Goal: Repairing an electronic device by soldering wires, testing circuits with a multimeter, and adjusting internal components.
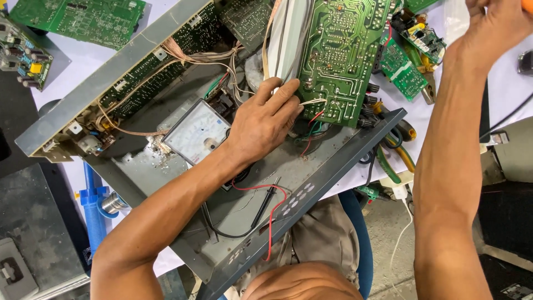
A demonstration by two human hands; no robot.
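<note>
We look down on an opened grey metal chassis (266, 183) lying on a white-covered tabletop (511, 89), its front panel toward us and its insides exposed. Our left hand (264, 123) rests inside it, fingers curled loosely and pressing down at the lower left edge of a large green circuit board (338, 55), which is turned solder side up; the fingertips (288, 91) touch a pale flat cable end and thin wires near that edge, though we cannot tell whether anything is actually pinched. Just beside the wrist lies an analogue multimeter (195, 132) with a white dial face, tilted, and its red and black probe leads (266, 208) trail across the chassis floor toward the front panel. Our right hand (491, 28) is raised at the top right corner, well apart from the board, closed around something orange (527, 4) that is mostly cut off by the frame edge. Smaller green boards (402, 69) lie right of the large one, with green- and yellow-handled pliers (397, 153) below them at the tabletop's edge. Another long board (150, 61) stands along the chassis's back wall, with bundled pale wires (205, 56) running from it.
</note>
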